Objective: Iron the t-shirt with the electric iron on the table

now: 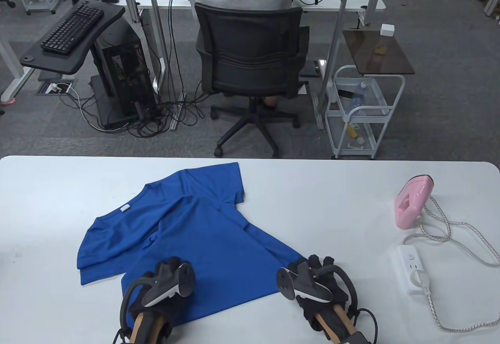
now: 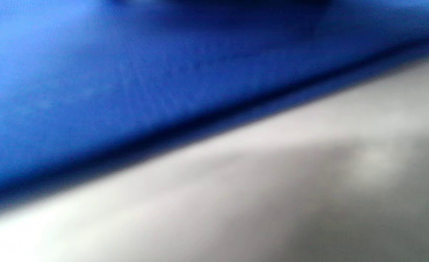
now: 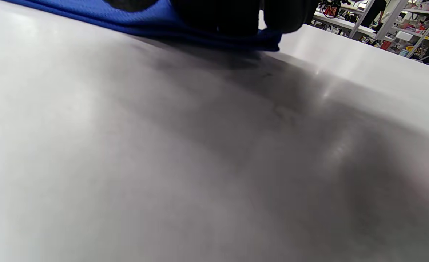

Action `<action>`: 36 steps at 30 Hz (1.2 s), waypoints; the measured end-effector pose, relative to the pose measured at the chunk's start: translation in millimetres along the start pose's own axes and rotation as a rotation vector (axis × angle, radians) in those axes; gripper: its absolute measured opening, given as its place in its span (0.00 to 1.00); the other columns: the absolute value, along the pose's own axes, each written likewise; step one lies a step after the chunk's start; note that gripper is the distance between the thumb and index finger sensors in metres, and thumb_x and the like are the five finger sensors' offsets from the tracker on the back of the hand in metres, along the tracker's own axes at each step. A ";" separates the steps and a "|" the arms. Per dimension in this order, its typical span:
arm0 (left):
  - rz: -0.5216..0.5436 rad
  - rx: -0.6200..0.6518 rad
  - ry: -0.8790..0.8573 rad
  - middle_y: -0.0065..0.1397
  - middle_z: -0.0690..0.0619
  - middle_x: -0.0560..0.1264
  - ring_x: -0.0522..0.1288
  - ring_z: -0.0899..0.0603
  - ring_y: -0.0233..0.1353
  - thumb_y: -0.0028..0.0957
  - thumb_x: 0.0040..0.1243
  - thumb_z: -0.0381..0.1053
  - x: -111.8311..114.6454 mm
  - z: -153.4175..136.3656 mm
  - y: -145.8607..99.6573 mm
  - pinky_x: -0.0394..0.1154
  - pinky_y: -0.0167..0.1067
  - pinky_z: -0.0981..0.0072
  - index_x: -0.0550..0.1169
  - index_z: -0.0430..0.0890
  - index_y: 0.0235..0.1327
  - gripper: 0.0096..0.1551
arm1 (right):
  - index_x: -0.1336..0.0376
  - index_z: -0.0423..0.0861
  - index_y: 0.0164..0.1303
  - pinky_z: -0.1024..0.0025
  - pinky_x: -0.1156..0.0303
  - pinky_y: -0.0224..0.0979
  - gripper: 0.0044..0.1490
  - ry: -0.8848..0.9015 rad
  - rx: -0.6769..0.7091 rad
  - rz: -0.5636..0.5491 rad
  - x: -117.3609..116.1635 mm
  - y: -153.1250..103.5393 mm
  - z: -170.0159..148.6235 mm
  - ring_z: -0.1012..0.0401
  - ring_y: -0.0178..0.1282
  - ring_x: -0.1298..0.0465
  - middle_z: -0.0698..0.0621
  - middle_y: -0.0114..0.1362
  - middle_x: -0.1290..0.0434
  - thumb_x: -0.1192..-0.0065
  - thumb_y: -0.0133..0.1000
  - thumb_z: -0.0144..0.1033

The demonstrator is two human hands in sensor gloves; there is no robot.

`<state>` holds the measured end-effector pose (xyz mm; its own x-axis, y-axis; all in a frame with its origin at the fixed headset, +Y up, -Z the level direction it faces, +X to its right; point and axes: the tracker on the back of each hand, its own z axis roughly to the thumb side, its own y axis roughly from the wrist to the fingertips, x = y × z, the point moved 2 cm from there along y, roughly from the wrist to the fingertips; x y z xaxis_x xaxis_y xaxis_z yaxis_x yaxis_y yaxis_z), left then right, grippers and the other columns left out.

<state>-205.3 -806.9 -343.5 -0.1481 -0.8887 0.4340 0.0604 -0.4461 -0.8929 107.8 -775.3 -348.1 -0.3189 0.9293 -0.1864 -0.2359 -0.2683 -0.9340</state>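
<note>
No legible text in any view, small white tag (image 1: 125,208) at the collar of the blue t-shirt (image 1: 203,242) too tiny to read, no brand marks discernible

The t-shirt (image 1: 187,238) lies on the table (image 1: 332,188) toward its left and near edge; the iron (image 1: 412,206) stands near the right edge, the power strip (image 1: 414,269) just before it

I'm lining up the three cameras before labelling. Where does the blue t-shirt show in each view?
Table view: blue t-shirt lies left of centre, both hands at its near edge.
Left wrist view: blurred, it fills the upper left.
Right wrist view: a strip along the top edge, under dark fingers.
Shared landmark: the white table.
</note>
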 end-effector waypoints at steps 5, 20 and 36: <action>-0.002 0.055 0.006 0.88 0.51 0.45 0.49 0.37 0.86 0.54 0.42 0.63 -1.0 17.8 -3.0 0.54 0.77 0.38 0.48 0.56 0.82 0.42 | 0.32 0.43 0.70 0.36 0.37 0.74 0.39 -0.027 -0.048 0.036 0.3 -13.3 -13.3 0.41 0.72 0.26 0.38 0.73 0.25 0.51 0.54 0.50; -0.036 0.184 -0.015 0.87 0.54 0.43 0.46 0.40 0.86 0.53 0.45 0.63 -3.1 52.7 -6.1 0.52 0.78 0.39 0.47 0.58 0.81 0.44 | 0.33 0.45 0.72 0.33 0.38 0.74 0.38 0.130 -0.156 0.022 45.9 0.1 -42.3 0.40 0.71 0.26 0.40 0.74 0.26 0.49 0.56 0.52; -0.056 0.197 -0.020 0.86 0.54 0.43 0.45 0.40 0.86 0.53 0.47 0.64 -2.1 50.9 -5.7 0.51 0.78 0.39 0.47 0.58 0.81 0.45 | 0.57 0.59 0.83 0.27 0.52 0.79 0.42 0.249 -0.250 0.081 52.8 169.4 -4.2 0.34 0.85 0.50 0.49 0.90 0.56 0.52 0.56 0.49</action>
<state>-155.0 -807.9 -333.2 -0.1371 -0.8631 0.4860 0.2444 -0.5050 -0.8278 54.8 -770.7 -517.5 -0.0862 0.9492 -0.3025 0.0225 -0.3017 -0.9531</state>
